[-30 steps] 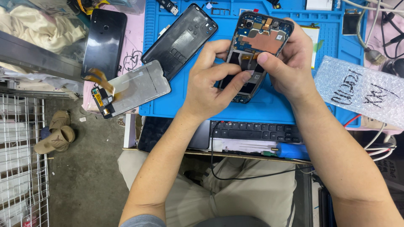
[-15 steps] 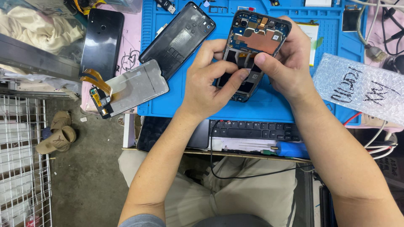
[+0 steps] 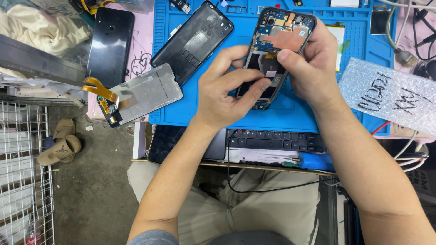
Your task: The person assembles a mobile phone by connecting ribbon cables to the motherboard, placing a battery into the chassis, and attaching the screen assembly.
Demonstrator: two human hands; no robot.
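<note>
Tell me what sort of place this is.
Likely a phone repair bench: an opened phone held in both hands over a blue repair mat, with a detached screen and a back cover beside it.

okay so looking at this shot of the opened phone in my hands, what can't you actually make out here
Head view only:
- Lower half of the opened phone: covered by the left hand and right hand.
- The part under the left fingertips: too small to tell.
- Black phone: its top is cut off by the frame edge.
- Keyboard: partly under the blue mat.
</note>
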